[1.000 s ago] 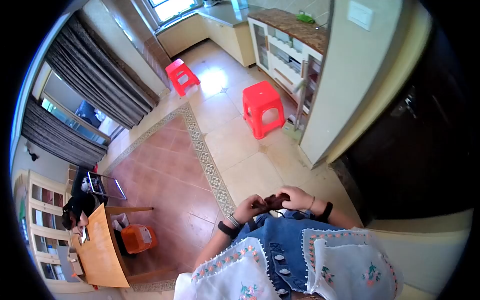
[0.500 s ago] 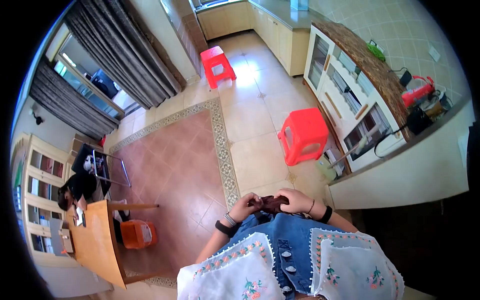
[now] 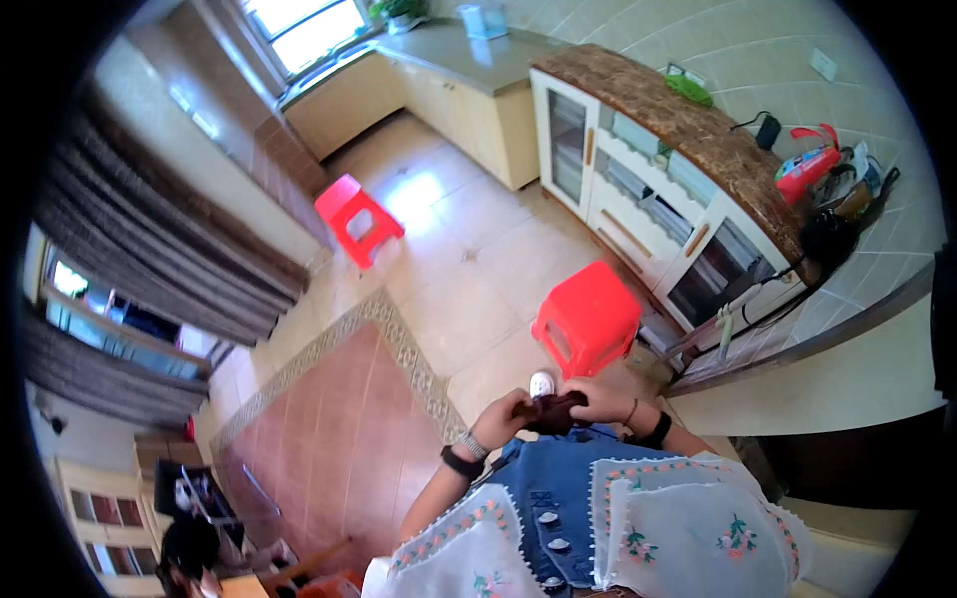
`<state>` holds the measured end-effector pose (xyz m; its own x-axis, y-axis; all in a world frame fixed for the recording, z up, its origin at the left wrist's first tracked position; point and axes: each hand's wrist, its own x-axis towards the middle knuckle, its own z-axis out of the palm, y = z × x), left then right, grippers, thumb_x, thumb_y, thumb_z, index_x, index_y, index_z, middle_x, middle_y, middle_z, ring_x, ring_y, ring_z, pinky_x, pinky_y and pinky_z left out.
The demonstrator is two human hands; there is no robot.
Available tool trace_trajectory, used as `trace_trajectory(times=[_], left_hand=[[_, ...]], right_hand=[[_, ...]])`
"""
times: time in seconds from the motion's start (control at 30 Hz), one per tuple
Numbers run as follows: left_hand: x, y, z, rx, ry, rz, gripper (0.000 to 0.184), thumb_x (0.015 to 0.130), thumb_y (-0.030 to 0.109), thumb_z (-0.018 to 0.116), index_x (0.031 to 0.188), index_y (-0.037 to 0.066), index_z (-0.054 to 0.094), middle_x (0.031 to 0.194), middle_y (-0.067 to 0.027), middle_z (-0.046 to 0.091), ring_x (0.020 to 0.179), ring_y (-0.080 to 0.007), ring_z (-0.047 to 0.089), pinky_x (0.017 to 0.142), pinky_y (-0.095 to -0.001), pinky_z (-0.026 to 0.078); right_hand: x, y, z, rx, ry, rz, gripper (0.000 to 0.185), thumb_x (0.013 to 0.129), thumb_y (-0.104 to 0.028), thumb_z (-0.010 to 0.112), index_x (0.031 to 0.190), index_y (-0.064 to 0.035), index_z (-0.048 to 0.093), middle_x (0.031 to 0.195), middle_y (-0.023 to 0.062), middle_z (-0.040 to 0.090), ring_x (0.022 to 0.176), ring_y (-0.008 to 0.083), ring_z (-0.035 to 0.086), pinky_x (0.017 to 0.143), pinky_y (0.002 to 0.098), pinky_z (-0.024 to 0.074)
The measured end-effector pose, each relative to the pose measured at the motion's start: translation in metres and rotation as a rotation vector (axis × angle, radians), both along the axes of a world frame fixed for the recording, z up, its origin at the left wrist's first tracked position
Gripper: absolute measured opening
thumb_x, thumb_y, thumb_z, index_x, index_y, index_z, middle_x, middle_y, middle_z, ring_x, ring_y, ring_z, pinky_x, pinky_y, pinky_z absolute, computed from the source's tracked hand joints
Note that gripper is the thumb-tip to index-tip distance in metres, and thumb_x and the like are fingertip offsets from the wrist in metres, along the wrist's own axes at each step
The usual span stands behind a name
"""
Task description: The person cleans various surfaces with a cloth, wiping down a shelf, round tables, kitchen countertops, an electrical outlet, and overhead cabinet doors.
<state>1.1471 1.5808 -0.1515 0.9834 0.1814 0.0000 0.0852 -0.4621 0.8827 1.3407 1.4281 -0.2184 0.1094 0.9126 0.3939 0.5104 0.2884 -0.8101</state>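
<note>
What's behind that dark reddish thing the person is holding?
Beyond the dark reddish bundle between the left hand and right hand, the front of a white shoe shows against the tiled floor. The rest of the shoe is covered, as is anything behind the bundle.

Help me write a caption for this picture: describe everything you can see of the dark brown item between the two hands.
The dark brown item has a reddish tint and looks soft and bunched, perhaps cloth or thin leather, with irregular folds. It is held crosswise in front of the waist, the left hand gripping one end and the right hand the other. Whether it also touches the denim garment is unclear. Fingers cover its ends, and no print or fastening can be made out.
</note>
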Motion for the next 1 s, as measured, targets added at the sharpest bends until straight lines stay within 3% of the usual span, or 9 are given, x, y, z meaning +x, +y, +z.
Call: trace_trajectory(times=[0.03, 0.23, 0.33, 0.47, 0.57, 0.7, 0.8, 0.9, 1.0], left_hand=[[0.0, 0.001, 0.002, -0.004, -0.016, 0.018, 0.017, 0.083, -0.008, 0.052, 0.095, 0.003, 0.047, 0.093, -0.0067, 0.059, 0.091, -0.0145, 0.058, 0.08, -0.0272, 0.048], [0.043, 0.116, 0.061, -0.039, -0.059, 0.153, 0.022, 0.08, -0.009, 0.053, 0.098, 0.003, 0.049, 0.096, -0.0046, 0.057, 0.089, -0.0119, 0.055, 0.081, -0.0258, 0.045], [0.073, 0.153, 0.084, -0.098, -0.065, 0.196, 0.022, 0.081, -0.01, 0.051, 0.098, 0.004, 0.047, 0.094, -0.0036, 0.056, 0.089, -0.0118, 0.055, 0.082, -0.0248, 0.045], [0.123, 0.189, 0.071, -0.215, -0.057, 0.218, 0.024, 0.079, -0.011, 0.051, 0.096, 0.005, 0.049, 0.091, -0.0025, 0.055, 0.085, -0.0107, 0.053, 0.082, -0.0239, 0.042], [0.166, 0.216, 0.071, -0.283, 0.016, 0.113, 0.025, 0.078, -0.012, 0.05, 0.096, 0.006, 0.049, 0.091, -0.0031, 0.054, 0.087, -0.0115, 0.053, 0.083, -0.0246, 0.042], [0.245, 0.266, 0.07, -0.22, 0.178, -0.023, 0.024, 0.078, -0.009, 0.052, 0.097, 0.006, 0.049, 0.088, -0.001, 0.054, 0.08, -0.0091, 0.053, 0.07, -0.0223, 0.045], [0.308, 0.3, 0.092, -0.095, 0.299, -0.142, 0.026, 0.077, -0.01, 0.053, 0.099, 0.003, 0.05, 0.092, -0.0027, 0.056, 0.085, -0.0101, 0.055, 0.073, -0.0225, 0.046], [0.378, 0.342, 0.096, -0.127, 0.28, -0.252, 0.025, 0.077, -0.01, 0.054, 0.098, 0.003, 0.05, 0.09, -0.0028, 0.057, 0.084, -0.0112, 0.055, 0.073, -0.0242, 0.047], [0.442, 0.369, 0.113, 0.024, 0.222, -0.379, 0.024, 0.076, -0.01, 0.055, 0.097, 0.003, 0.051, 0.088, -0.0022, 0.057, 0.083, -0.011, 0.055, 0.074, -0.0251, 0.047]], right_hand=[[0.002, 0.003, 0.013, -0.037, -0.057, 0.054, 0.033, 0.07, -0.017, 0.057, 0.1, -0.003, 0.057, 0.093, 0.0149, 0.059, 0.089, 0.0299, 0.057, 0.081, 0.0364, 0.0458], [0.062, 0.125, 0.094, 0.08, -0.119, 0.097, 0.031, 0.069, -0.019, 0.058, 0.096, -0.0046, 0.057, 0.09, 0.0153, 0.058, 0.084, 0.0307, 0.057, 0.075, 0.0377, 0.0458], [0.087, 0.17, 0.111, 0.083, -0.164, 0.061, 0.032, 0.068, -0.02, 0.059, 0.097, -0.0051, 0.057, 0.09, 0.0157, 0.058, 0.084, 0.0319, 0.057, 0.075, 0.0383, 0.0462], [0.136, 0.192, 0.111, 0.031, -0.16, 0.02, 0.033, 0.066, -0.022, 0.06, 0.094, -0.0059, 0.058, 0.089, 0.0153, 0.059, 0.085, 0.0328, 0.057, 0.074, 0.0406, 0.0461], [0.163, 0.204, 0.095, 0.017, -0.089, 0.0, 0.031, 0.068, -0.019, 0.06, 0.097, -0.006, 0.058, 0.09, 0.0162, 0.06, 0.086, 0.0331, 0.058, 0.076, 0.0401, 0.0462], [0.21, 0.227, 0.073, -0.051, -0.034, -0.163, 0.031, 0.068, -0.017, 0.059, 0.097, -0.0063, 0.058, 0.091, 0.0159, 0.06, 0.086, 0.0338, 0.057, 0.076, 0.0406, 0.0461], [0.243, 0.245, 0.082, -0.007, 0.0, -0.309, 0.031, 0.067, -0.017, 0.058, 0.097, -0.0067, 0.058, 0.09, 0.0156, 0.059, 0.086, 0.034, 0.057, 0.077, 0.041, 0.046], [0.281, 0.273, 0.085, -0.024, -0.001, -0.455, 0.031, 0.067, -0.015, 0.059, 0.096, -0.0077, 0.056, 0.093, 0.0134, 0.058, 0.089, 0.0321, 0.056, 0.078, 0.0399, 0.0454], [0.316, 0.293, 0.095, 0.048, 0.035, -0.562, 0.03, 0.066, -0.015, 0.059, 0.095, -0.0087, 0.057, 0.091, 0.0131, 0.059, 0.088, 0.0316, 0.057, 0.078, 0.0402, 0.0461]])
